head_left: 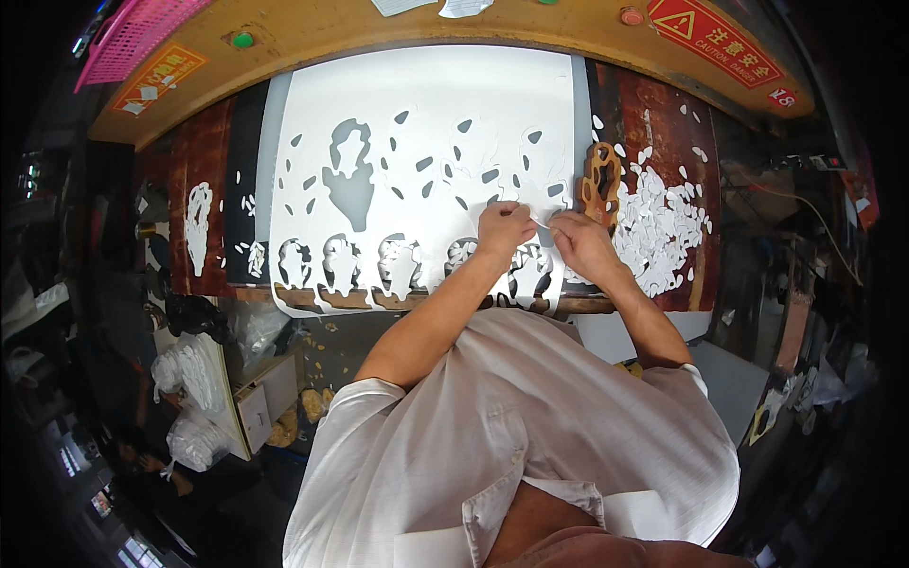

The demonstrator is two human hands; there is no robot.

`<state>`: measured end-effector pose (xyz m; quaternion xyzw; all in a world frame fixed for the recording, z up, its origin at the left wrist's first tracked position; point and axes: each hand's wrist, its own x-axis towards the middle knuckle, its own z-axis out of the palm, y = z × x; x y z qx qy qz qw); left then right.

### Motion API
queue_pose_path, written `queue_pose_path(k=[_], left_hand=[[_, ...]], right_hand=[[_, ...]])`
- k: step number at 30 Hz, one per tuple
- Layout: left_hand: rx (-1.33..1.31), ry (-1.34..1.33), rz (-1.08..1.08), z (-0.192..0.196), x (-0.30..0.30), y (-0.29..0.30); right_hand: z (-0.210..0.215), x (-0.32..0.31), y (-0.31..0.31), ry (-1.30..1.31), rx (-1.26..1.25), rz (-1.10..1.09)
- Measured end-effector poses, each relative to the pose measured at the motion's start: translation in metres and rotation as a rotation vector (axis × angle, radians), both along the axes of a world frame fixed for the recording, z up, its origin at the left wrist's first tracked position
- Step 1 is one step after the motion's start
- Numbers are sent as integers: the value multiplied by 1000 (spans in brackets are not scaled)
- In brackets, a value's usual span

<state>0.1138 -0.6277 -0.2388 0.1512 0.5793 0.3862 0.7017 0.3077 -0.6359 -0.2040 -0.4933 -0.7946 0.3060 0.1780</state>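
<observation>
A white sheet (426, 90) with shaped and small oval holes lies before me. Over its near right part my left hand (505, 228) is closed, its fingertips pinched at a thin white cut-out piece (543, 224). On the other side of that piece my right hand (581, 242) is also closed, thumb and fingers together at its edge. The fingers partly hide the piece's outline. Just beyond my right hand stands a brown cutting die (599, 180) with looped openings. Partly loose cut-outs (399, 263) run along the sheet's near edge.
Right of the die spreads a heap of small white scraps (660, 227). A yellow machine beam (331, 36) crosses the far side, carrying a green button (243, 40) and a red button (632, 16). White bundles (196, 440) and a cabinet (256, 417) stand at lower left.
</observation>
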Motion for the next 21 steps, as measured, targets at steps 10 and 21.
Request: queue_pose_path(k=[10,21], left_hand=[[151,70,-155,-69,0,1],[187,376,123,-76,40,2]], right_hand=[[-8,-10,50,-3,0,157],[-33,-11,84,33,-586,88]])
